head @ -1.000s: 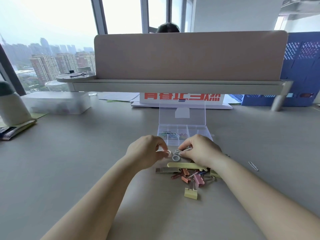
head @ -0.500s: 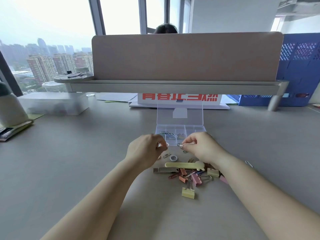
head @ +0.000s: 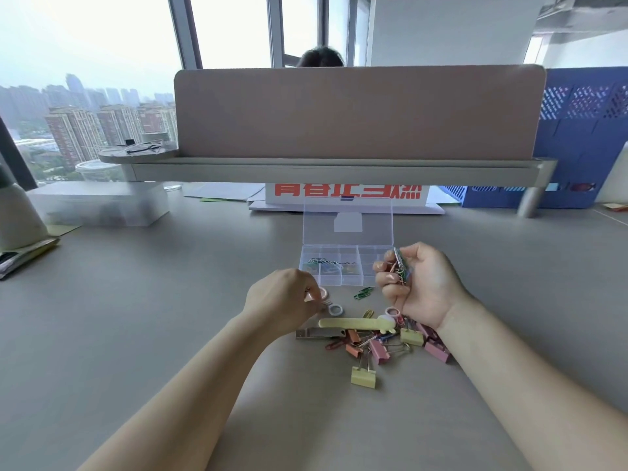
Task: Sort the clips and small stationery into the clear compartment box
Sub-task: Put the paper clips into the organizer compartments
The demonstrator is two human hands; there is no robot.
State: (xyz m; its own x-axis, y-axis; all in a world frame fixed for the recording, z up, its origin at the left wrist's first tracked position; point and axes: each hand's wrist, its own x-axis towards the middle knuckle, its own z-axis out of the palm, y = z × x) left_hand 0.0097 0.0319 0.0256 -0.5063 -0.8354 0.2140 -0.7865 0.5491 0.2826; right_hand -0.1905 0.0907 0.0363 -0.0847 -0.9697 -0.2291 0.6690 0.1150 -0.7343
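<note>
Right hand [head: 419,287], just right of frame centre, palm turned toward me, fingers curled round a bunch of coloured paper clips [head: 399,266]. I hold it in front of the right end of the clear compartment box [head: 368,277], probably so that the bunch can be tipped straight into a compartment. The box sits at frame centre with its lid [head: 346,229] standing open at the back, out of the way. The compartments on its left side already hold clips [head: 319,261]; those on the right look bare. Left hand [head: 283,305], left of centre, knuckles up, fingertips curled down onto the desk [head: 170,317] beside two small tape rings [head: 335,310]. I cannot tell whether it pinches anything, as the fingers hide it. A few green clips [head: 363,293] lie loose just in front of the box. Below the hands is the unsorted pile: pink and yellow binder clips [head: 379,351], a cream stick-shaped item [head: 356,323] and a metal flash drive [head: 319,333]. Judgement: sorting is at an early stage, paper clips first, binder clips untouched.
</note>
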